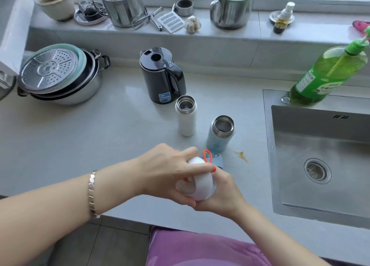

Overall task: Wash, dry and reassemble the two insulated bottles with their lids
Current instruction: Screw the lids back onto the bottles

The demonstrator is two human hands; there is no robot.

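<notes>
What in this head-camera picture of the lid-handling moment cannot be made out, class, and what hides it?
- White lid: its underside and seal, wrapped by the left hand and right hand.
- Blue lid: mostly hidden behind the hands.
- Bottle insides, white bottle and blue bottle: wet or dry is too dim to tell.
- Soap bottle: label too small to read, pump cut off by the right edge.

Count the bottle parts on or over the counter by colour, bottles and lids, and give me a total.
White: 2, the open white steel-lined bottle standing on the counter and the white lid with orange loop, held in both hands' grip.
Light blue: 2, the open light blue steel-lined bottle standing on the counter and the light blue lid, mostly hidden behind the hands.
Total: 4
</notes>
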